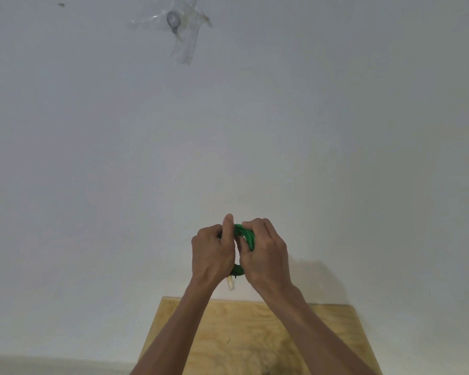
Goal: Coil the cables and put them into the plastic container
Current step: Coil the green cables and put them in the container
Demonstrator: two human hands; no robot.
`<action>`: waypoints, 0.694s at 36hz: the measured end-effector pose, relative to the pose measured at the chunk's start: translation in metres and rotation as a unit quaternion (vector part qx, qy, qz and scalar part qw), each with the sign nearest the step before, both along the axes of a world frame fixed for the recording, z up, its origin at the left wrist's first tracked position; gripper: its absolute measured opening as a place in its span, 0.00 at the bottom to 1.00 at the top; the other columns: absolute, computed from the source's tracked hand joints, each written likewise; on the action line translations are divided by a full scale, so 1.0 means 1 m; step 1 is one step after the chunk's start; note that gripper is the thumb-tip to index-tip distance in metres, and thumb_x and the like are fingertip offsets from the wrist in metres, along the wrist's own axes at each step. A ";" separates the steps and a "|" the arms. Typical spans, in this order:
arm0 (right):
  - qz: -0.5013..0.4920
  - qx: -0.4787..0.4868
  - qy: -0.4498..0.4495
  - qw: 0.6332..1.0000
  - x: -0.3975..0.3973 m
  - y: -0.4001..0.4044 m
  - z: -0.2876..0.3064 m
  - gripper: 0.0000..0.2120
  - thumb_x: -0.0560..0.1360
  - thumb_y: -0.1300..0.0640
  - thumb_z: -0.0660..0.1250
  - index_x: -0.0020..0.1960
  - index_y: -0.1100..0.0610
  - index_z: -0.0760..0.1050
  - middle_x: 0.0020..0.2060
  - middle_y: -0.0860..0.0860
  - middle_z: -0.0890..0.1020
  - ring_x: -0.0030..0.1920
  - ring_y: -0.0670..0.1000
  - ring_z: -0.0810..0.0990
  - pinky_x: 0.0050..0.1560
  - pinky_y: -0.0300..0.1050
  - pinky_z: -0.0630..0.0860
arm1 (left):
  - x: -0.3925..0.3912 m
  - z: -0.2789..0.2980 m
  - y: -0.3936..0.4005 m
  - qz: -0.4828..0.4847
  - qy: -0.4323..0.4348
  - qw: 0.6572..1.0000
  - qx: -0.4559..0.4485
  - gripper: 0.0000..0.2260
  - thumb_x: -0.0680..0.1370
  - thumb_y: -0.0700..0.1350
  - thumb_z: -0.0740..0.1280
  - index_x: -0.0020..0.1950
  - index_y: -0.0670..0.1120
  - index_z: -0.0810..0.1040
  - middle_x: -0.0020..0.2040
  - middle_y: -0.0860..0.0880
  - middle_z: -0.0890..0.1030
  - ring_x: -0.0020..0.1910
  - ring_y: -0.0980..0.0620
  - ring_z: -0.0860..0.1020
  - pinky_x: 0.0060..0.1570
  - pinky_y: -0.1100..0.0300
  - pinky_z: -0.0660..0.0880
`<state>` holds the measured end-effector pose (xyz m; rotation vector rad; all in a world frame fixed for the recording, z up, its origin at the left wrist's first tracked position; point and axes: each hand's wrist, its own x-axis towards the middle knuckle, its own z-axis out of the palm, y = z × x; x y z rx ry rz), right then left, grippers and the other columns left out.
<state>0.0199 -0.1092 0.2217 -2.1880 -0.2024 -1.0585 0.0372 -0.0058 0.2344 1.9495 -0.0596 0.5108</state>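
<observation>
A green cable (246, 234) wound into a small coil is held up in front of a white wall, above the far edge of a wooden table. My left hand (211, 253) grips the coil's left side, thumb pointing up. My right hand (266, 253) grips the right side, fingers curled over the loops. A pale plug end (231, 285) hangs below the coil, between my wrists. Most of the coil is hidden by my fingers. No plastic container is in view.
A light plywood table top (255, 334) lies below my forearms, its far edge against the white wall (228, 131). High on the wall a small grey hook sits under strips of clear tape (179, 28).
</observation>
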 end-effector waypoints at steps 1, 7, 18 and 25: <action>-0.003 0.006 0.008 1.000 0.000 0.002 0.000 0.08 0.72 0.63 0.74 0.47 0.57 0.76 0.42 0.49 0.80 0.34 0.52 0.79 0.30 0.47 0.77 | -0.001 0.000 0.002 -0.003 -0.002 1.000 0.004 0.31 0.83 0.57 0.59 0.32 0.32 0.65 0.25 0.45 0.62 0.25 0.50 0.62 0.30 0.54 0.63; 0.034 0.013 0.045 0.998 -0.001 0.006 0.004 0.09 0.73 0.60 0.72 0.52 0.54 0.76 0.44 0.48 0.80 0.38 0.52 0.79 0.38 0.48 0.78 | -0.002 0.001 0.011 0.009 -0.009 1.000 0.024 0.30 0.83 0.56 0.58 0.31 0.35 0.65 0.23 0.49 0.62 0.25 0.51 0.61 0.30 0.55 0.63; -0.002 -0.051 -0.002 0.999 -0.010 0.013 -0.016 0.07 0.74 0.56 0.73 0.52 0.53 0.83 0.41 0.48 0.84 0.38 0.49 0.82 0.33 0.44 0.79 | -0.007 -0.018 0.026 -0.023 0.026 0.999 0.009 0.33 0.84 0.59 0.54 0.34 0.33 0.72 0.29 0.35 0.76 0.31 0.37 0.77 0.36 0.42 0.75; 0.014 0.050 0.087 0.995 -0.022 0.022 -0.033 0.11 0.73 0.60 0.75 0.55 0.54 0.83 0.44 0.48 0.85 0.42 0.48 0.83 0.42 0.42 0.79 | -0.015 -0.030 0.041 -0.074 0.086 0.994 0.000 0.31 0.85 0.58 0.53 0.36 0.35 0.78 0.30 0.37 0.80 0.28 0.47 0.79 0.36 0.51 0.76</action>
